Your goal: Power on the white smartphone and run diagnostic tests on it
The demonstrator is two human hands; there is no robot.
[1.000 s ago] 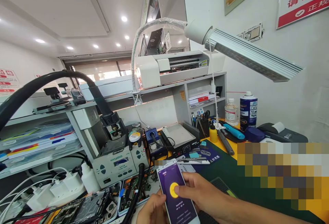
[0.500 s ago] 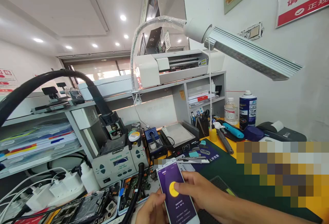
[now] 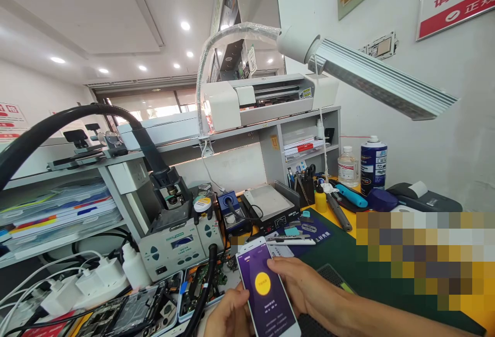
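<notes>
A white smartphone (image 3: 266, 301) with a lit purple screen and a yellow round button is held upright, tilted a little, at the bottom middle. My left hand (image 3: 228, 312) grips its left edge, the thumb pressed against the side. Around the right edge closes my right hand (image 3: 299, 283), its thumb raised near the upper right of the screen, off the yellow circle. The fingers behind the phone are mostly hidden. Left of the phone lie trays of phone parts (image 3: 204, 285); beyond it, a white pen-like tool (image 3: 296, 241) rests on the bench.
A rework station (image 3: 174, 249) with a thick black hose (image 3: 207, 285) stands at left, beside a power strip with chargers (image 3: 88, 290). A green mat (image 3: 332, 249) covers the right side. Behind are a spray can (image 3: 373, 164), a clear bottle (image 3: 347, 166) and an overhead lamp (image 3: 382, 76).
My right thumb has lifted off the yellow button and moved up toward the phone's right edge. The phone stays in both hands; the lamp's hanging cord has swung slightly right.
</notes>
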